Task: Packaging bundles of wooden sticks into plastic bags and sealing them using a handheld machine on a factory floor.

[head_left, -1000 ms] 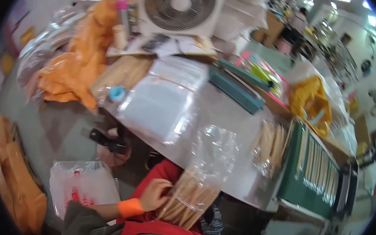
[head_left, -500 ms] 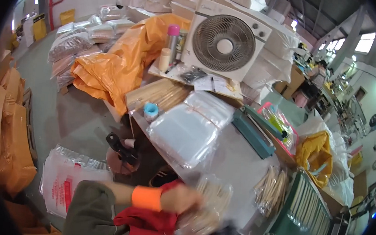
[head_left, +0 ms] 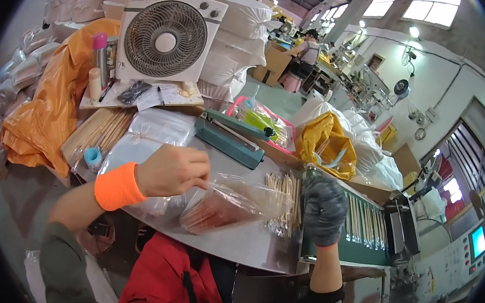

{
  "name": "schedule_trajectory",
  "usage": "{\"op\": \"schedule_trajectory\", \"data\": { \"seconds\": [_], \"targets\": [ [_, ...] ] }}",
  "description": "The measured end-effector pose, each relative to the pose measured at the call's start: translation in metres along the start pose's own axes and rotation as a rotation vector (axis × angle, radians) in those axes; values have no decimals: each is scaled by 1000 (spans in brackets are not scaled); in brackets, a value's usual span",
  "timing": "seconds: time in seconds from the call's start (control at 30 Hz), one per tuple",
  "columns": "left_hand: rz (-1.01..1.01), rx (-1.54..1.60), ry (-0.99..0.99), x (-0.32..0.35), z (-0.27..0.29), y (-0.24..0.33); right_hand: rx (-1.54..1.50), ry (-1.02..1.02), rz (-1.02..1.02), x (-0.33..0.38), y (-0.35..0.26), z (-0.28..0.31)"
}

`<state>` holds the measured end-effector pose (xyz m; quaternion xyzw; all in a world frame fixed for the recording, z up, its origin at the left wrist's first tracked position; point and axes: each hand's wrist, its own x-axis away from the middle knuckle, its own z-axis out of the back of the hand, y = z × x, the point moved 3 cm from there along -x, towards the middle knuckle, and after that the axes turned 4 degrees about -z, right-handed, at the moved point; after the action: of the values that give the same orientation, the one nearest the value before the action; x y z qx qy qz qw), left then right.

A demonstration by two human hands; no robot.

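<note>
Head view: you're holding a clear plastic bag of thin wooden sticks point(head_left: 232, 205) over the grey metal table point(head_left: 246, 246).
Your left hand point(head_left: 172, 170) pinches the bag mouth at 10 o'clock; your grey-gloved right hand point(head_left: 323, 209) at 3 o'clock, grip hidden, cannot tell. Loose pinch could spill sticks.

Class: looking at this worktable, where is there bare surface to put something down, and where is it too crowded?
Bare metal shows along the table's near edge, below the clear bag of sticks held between the left hand and the gloved right hand. A smaller strip lies between the green heat sealer and that bag. The far side, by the fan, is crowded.
</note>
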<state>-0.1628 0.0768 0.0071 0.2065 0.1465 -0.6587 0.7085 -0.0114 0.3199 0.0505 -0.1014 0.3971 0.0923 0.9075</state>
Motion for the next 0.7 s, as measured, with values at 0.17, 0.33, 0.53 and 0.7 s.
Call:
{"op": "schedule_trajectory", "data": {
  "seconds": [0.17, 0.33, 0.53, 0.7],
  "targets": [
    [193, 459, 470, -6, -9, 10, 7, -237, 162, -11, -52, -80],
    [427, 403, 848, 16, -83, 10, 153, -348, 377, 15, -8, -127],
    [737, 1298, 428, -5, -164, -76, 92, -358, 305, -57, 88, -221],
    [969, 1721, 324, -37, -203, -102, 406, -64, -329, -71, 231, -260]
  ]
}}
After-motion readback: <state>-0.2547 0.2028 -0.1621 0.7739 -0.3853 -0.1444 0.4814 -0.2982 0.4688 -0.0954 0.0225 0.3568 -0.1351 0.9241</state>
